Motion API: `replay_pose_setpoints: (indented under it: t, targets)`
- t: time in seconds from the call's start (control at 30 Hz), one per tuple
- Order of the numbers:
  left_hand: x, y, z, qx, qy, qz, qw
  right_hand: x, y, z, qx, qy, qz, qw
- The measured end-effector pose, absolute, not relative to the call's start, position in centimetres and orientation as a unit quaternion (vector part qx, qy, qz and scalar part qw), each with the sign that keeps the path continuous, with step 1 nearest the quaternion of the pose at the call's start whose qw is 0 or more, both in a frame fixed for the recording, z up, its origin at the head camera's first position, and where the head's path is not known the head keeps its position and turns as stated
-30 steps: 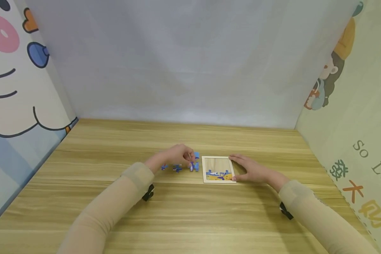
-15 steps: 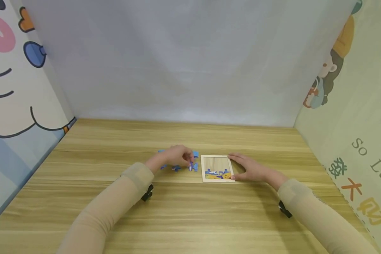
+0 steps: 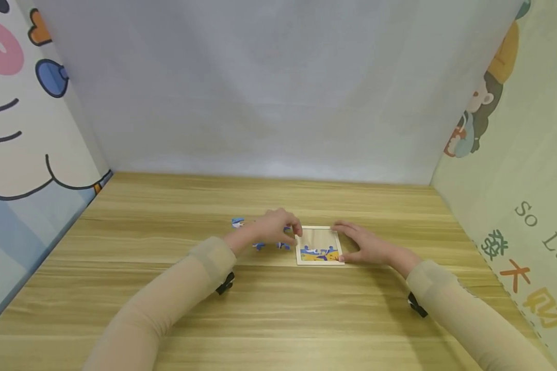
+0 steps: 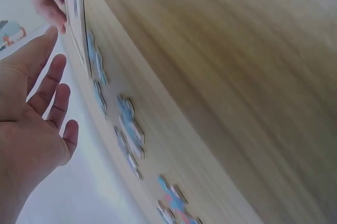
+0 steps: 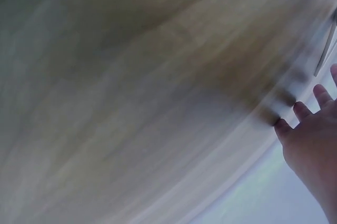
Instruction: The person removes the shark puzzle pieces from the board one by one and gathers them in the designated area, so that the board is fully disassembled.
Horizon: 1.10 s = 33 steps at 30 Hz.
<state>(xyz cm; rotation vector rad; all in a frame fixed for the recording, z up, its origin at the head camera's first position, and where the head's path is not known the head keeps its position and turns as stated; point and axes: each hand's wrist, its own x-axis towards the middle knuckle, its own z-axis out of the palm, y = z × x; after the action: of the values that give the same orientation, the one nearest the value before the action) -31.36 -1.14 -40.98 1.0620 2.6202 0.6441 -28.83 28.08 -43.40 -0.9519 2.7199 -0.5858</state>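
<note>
My left hand (image 3: 274, 228) is over the puzzle pieces, with its thumb and forefinger apart at the left edge of the puzzle frame (image 3: 320, 263). In the left wrist view the left hand (image 4: 31, 97) has its fingers loosely bent, and nothing shows between them. The frame's bottom part holds fitted pieces in yellow, blue and white; bare wood shows above. On the frame's right side rests my right hand (image 3: 366, 246), thumb at the lower corner and fingers at the upper one. The right wrist view shows this hand (image 5: 316, 139) with spread fingers.
Several loose blue puzzle pieces (image 3: 283, 246) lie left of the frame, partly covered by the left hand. Farther left is a blue and white piece (image 3: 237, 222). Behind the wooden table (image 3: 260, 319) hangs a pale curtain (image 3: 269, 103), with printed cloths at both sides.
My left hand has moved right, from a loose piece to the frame's left edge, and its thumb and forefinger have spread. The right hand stays on the frame.
</note>
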Motion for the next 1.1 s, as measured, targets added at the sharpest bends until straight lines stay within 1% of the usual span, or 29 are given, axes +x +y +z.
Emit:
replay_pose_setpoints:
  t: [0.27,0.57,1.1]
  targets:
    - [-30.9,0.4,-41.9,0.371,0.903,0.182,0.119,-28.5,27.9,-43.2,-0.356,0.905,-0.209,0.1]
    - [-30.7,0.8,-42.4,0.368,0.905,0.177,0.12,-28.6,27.9,-43.2,-0.428,0.873,-0.211,0.095]
    - [-30.7,0.7,-42.4,0.351,0.903,0.202,0.142,-28.4,28.0,-43.2,-0.417,0.875,-0.207,0.135]
